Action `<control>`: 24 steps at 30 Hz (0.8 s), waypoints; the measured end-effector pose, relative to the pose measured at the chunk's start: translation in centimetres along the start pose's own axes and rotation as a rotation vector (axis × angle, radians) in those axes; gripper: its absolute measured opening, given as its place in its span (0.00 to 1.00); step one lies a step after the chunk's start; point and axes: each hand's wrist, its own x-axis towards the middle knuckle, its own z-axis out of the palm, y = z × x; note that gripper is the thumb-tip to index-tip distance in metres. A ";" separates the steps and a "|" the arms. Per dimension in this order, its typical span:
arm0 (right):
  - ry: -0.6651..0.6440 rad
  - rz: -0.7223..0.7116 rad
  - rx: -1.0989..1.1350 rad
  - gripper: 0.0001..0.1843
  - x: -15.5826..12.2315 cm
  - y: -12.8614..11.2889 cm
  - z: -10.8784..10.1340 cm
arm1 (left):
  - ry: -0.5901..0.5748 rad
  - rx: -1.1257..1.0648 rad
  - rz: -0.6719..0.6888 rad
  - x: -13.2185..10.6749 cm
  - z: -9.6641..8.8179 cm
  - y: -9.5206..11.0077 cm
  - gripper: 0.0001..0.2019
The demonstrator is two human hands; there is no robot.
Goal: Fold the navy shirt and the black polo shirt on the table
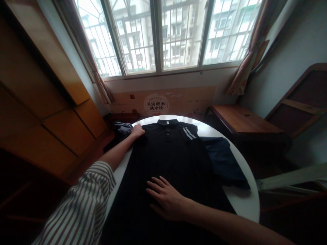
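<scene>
A black polo shirt [166,156] lies spread on a round white table [251,200], its collar toward the window and two pale stripes on the right-hand sleeve. At the shirt's left shoulder and sleeve area, my left hand [138,130] is closed on the dark fabric. My right hand [168,200] rests palm down on the lower middle of the shirt, fingers spread. A folded dark blue garment [223,160] lies on the table to the right, partly beside the shirt. Dark bundled clothing [122,128] sits at the table's left edge, next to my left hand.
Beyond the table stands a printed carton panel [178,100] under a barred window [176,37]. A wooden side table [245,119] is at the right, near a brown framed panel [304,95]. Wooden cabinets [51,112] line the left.
</scene>
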 end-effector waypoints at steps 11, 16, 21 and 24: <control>-0.038 -0.012 0.052 0.34 -0.3 -0.1 -0.6 | -0.090 -0.064 0.138 0.8 1.1 4.3 0.17; -0.083 -0.036 0.053 0.38 -0.3 -0.3 -0.8 | -0.163 0.100 0.178 -4.2 3.5 2.8 0.28; -0.090 -0.021 0.044 0.38 -0.3 -0.3 -0.9 | -0.134 0.229 0.148 -6.3 3.5 2.0 0.28; -0.092 -0.013 0.048 0.38 -0.3 -0.4 -1.0 | -0.110 0.289 0.088 -5.9 2.9 1.8 0.27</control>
